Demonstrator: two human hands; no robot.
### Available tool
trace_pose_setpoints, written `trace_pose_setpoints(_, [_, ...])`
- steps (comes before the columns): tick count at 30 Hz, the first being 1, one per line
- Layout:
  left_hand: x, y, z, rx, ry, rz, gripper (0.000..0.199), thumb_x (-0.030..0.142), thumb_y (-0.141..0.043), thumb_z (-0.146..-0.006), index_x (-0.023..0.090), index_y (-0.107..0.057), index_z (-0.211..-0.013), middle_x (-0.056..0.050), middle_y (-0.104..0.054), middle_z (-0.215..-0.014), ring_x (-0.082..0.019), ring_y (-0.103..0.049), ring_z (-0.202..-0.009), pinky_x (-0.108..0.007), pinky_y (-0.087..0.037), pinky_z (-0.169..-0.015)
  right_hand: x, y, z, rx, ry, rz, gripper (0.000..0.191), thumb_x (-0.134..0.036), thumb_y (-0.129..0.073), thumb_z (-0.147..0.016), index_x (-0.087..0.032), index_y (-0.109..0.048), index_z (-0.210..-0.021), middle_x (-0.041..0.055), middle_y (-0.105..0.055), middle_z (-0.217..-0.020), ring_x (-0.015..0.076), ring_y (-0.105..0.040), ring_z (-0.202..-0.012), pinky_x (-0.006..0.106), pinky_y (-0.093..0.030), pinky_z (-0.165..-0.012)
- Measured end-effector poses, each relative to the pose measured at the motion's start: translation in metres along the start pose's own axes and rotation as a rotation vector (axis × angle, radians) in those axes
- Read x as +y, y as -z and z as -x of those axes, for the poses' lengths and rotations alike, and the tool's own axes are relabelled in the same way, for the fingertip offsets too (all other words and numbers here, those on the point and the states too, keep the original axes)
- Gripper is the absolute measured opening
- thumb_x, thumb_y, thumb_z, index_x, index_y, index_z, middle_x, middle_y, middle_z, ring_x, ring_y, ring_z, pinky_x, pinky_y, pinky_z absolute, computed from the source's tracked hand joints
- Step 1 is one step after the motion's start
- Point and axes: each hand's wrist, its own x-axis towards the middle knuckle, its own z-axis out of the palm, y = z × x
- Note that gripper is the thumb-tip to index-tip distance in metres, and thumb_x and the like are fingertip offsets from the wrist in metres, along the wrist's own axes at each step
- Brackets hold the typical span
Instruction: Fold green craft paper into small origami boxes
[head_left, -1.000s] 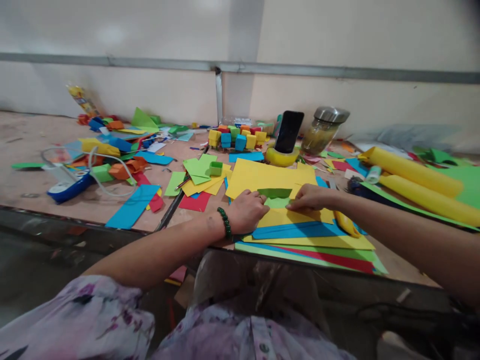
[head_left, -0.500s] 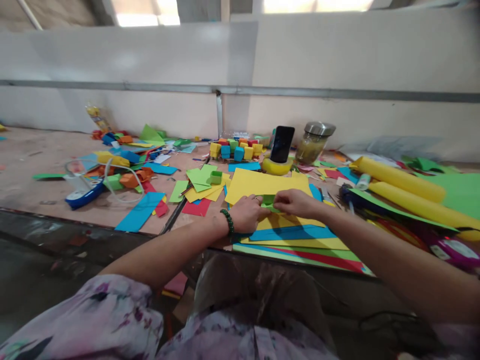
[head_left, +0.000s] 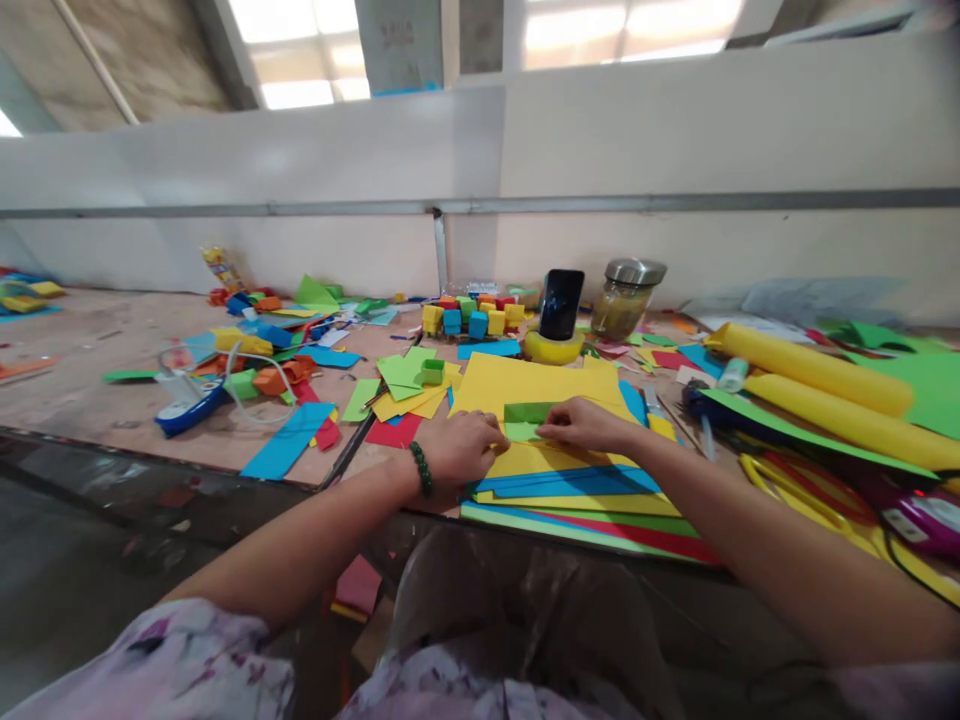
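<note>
I find the green paper (head_left: 526, 420) lying between the two hands on the upper yellow sheet (head_left: 536, 376), its long axis running left to right and its darker far part standing up behind a lighter near part. The right hand (head_left: 583, 424) is the nearer: its bent fingers reach in from the right, thumb and forefinger drawn close together, apparently pinching the paper's right end. The left hand (head_left: 459, 447) lies just beyond the opposite end, fingers curled and low over the yellow; I cannot tell whether its fingertips touch the green edge or hold anything. In my judgement the governing relation is this sideways line, with the paper to the right of the left hand and to the left of the right hand. A blue strip (head_left: 577, 482) lies on the near side of the paper, apart from it.
</note>
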Motion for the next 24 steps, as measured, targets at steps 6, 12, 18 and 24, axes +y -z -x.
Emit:
trace_pose_setpoints(6, [-0.015, -0.001, -0.056, 0.105, 0.151, 0.191, 0.053, 0.043, -0.06, -0.079, 0.015, -0.058, -0.124, -0.012, -0.064, -0.108, -0.024, -0.06, -0.099, -0.034, -0.046, -0.085, 0.014, 0.014, -0.003, 0.184, 0.114, -0.02, 0.033, -0.048, -0.061, -0.075, -0.015, -0.067, -0.072, -0.0001, -0.06, -0.061, 0.0126, -0.051, -0.057, 0.025, -0.039, -0.055])
trace_pose_setpoints(12, [-0.018, -0.031, -0.092, 0.038, 0.17, 0.428, 0.011, 0.024, -0.058, -0.076, 0.014, -0.063, -0.074, -0.003, -0.061, -0.069, -0.016, -0.057, -0.068, -0.026, -0.044, -0.064, 0.027, 0.005, 0.005, 0.506, 0.207, 0.091, 0.042, -0.045, -0.067, -0.075, -0.019, -0.065, -0.107, 0.0113, -0.063, -0.11, 0.0251, -0.06, -0.102, 0.04, -0.047, -0.09])
trace_pose_setpoints(18, [-0.011, -0.036, -0.089, 0.446, 0.253, 0.85, 0.011, 0.01, -0.053, -0.068, 0.017, -0.044, -0.07, 0.004, -0.048, -0.067, -0.008, -0.05, -0.059, -0.019, -0.043, -0.055, 0.024, 0.003, 0.001, 0.618, -0.032, -0.398, 0.062, -0.057, -0.057, -0.08, -0.016, -0.045, -0.126, 0.0118, -0.069, -0.098, 0.0229, -0.067, -0.084, 0.037, -0.052, -0.076])
trace_pose_setpoints(24, [0.016, -0.03, -0.08, 0.196, 0.165, 1.299, 0.026, 0.016, -0.058, -0.067, 0.014, -0.057, -0.093, -0.002, -0.063, -0.083, -0.012, -0.058, -0.073, -0.022, -0.048, -0.065, 0.01, -0.004, 0.004, 0.524, 0.135, -0.686, 0.053, -0.045, -0.065, -0.076, -0.018, -0.048, -0.118, 0.0039, -0.07, -0.077, 0.0207, -0.066, -0.076, 0.034, -0.051, -0.072])
